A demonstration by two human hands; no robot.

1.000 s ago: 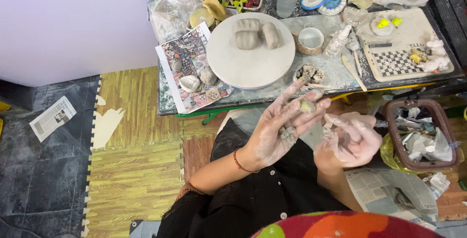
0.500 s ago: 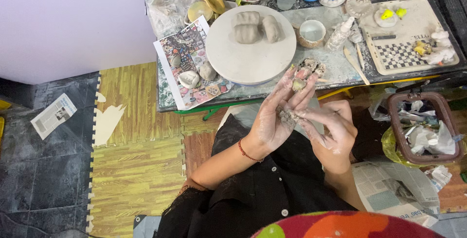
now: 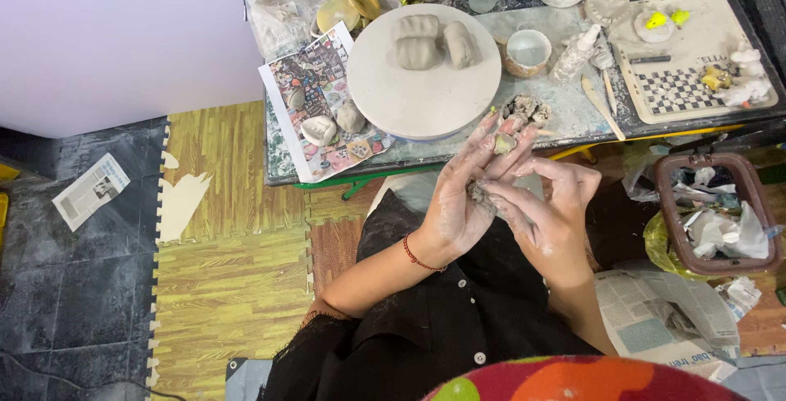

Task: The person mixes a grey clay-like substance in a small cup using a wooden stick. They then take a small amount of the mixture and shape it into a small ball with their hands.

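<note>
Cradling a clay lump point(image 3: 479, 194), open left hand point(image 3: 467, 192); right hand point(image 3: 550, 208) fingers pressing it.

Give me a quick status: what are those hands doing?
Left hand open, cupping a small clay lump. Right hand fingers pressing into it. Three clay pieces on the round board, clear of the hands.

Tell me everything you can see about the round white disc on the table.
The round white disc is a flat, pale, matte slab, plaster-like or clay-dusted, lying level on the cluttered table. Three grey clay lumps sit grouped near its far edge; the rest of its top is bare. Its left edge touches or overlaps a colourful printed sheet. A small bowl stands just right of it. Neither hand touches it.
</note>
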